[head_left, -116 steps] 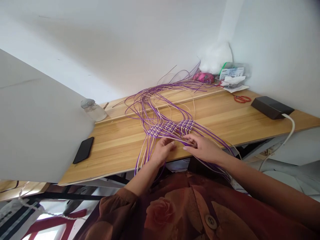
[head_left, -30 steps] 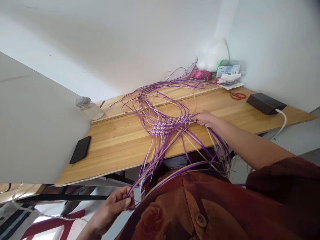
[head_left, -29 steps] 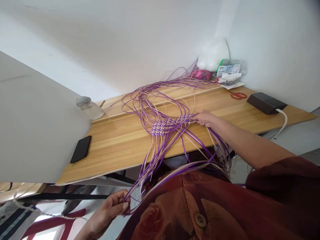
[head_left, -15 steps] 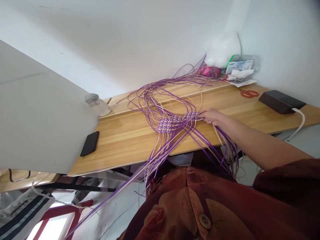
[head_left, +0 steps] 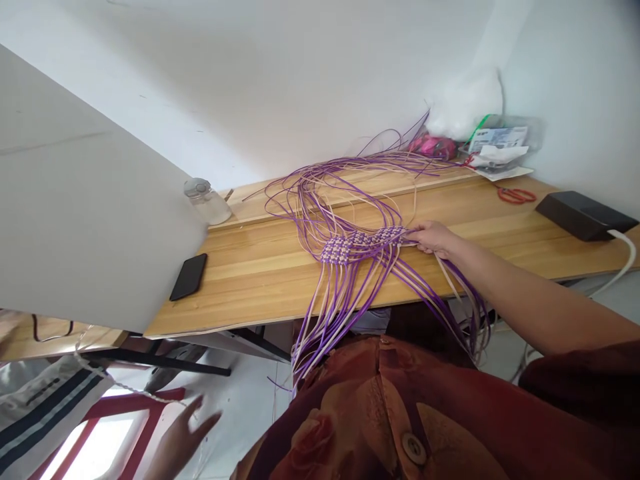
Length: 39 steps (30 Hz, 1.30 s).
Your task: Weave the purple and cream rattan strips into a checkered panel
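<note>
A woven strip [head_left: 336, 250] of purple and cream cords lies across the wooden table, with chequered knotwork along its length. My right hand [head_left: 431, 238] pinches the strip's right end, and some cords trail down beneath its wrist. From the strip's near side, loose cords [head_left: 320, 317] drop over the table edge toward my lap. More long cords [head_left: 305, 180] curl behind the strip at the back of the table. Down at the lower left, off the table, my left hand [head_left: 187, 433] has its fingers spread and holds nothing.
A black phone [head_left: 189, 277] lies at the table's left, below a clear bottle [head_left: 207, 202]. Toward the right are red-handled scissors [head_left: 517, 195], a black box [head_left: 586, 215] with a white cable, a pink bundle [head_left: 434, 147] and plastic packets [head_left: 500, 143].
The cords stretched taut toward the lower left have gone slack and hang at my lap. My left hand has come into view, open. My right hand keeps its pinch on the strip.
</note>
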Each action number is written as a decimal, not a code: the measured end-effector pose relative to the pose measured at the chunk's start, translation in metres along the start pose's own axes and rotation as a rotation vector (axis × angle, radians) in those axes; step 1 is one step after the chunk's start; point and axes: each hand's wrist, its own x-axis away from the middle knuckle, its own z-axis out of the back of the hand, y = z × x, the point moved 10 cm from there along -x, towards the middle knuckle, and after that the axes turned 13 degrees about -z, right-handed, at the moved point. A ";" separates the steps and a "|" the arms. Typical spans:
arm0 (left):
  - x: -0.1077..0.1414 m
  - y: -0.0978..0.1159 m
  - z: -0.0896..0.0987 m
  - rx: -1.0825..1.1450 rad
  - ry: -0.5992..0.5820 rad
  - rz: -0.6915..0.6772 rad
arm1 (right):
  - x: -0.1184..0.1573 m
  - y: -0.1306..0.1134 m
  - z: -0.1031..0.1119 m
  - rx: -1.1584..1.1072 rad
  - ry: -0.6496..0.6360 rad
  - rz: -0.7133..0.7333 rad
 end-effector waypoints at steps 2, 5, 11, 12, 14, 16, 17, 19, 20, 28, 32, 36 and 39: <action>-0.047 0.027 -0.034 0.020 0.038 -0.040 | 0.002 0.000 0.002 0.048 0.046 0.009; -0.093 0.116 -0.102 0.227 -0.069 -0.304 | 0.006 0.001 0.003 0.137 0.111 0.006; -0.100 0.219 -0.179 0.513 -0.163 -0.390 | 0.019 -0.002 0.003 0.356 0.214 0.009; -0.099 0.218 -0.183 0.513 -0.191 -0.364 | 0.023 -0.004 0.002 0.416 0.227 0.030; -0.098 0.206 -0.180 0.473 -0.249 -0.302 | 0.033 -0.005 0.000 0.496 0.225 0.103; -0.098 0.188 -0.156 0.434 -0.239 -0.245 | 0.046 -0.003 -0.007 0.499 0.173 0.197; -0.098 0.180 -0.137 0.415 -0.197 -0.229 | 0.054 -0.002 -0.011 0.490 0.133 0.248; -0.097 0.171 -0.091 0.318 -0.077 -0.246 | 0.073 0.002 -0.021 0.469 0.056 0.339; -0.095 0.168 -0.068 0.214 -0.011 -0.244 | 0.083 0.005 -0.025 0.464 0.030 0.375; -0.068 0.215 -0.011 -0.517 0.095 -0.375 | 0.130 0.012 -0.036 0.641 0.190 0.460; -0.059 0.293 -0.023 -0.407 0.255 -0.778 | 0.134 0.010 -0.038 0.667 0.208 0.479; -0.072 0.351 -0.064 -0.406 0.143 -1.079 | 0.136 0.012 -0.034 0.635 0.137 0.470; -0.095 0.360 -0.094 -0.438 -0.011 -1.060 | 0.134 0.021 -0.026 0.607 0.004 0.423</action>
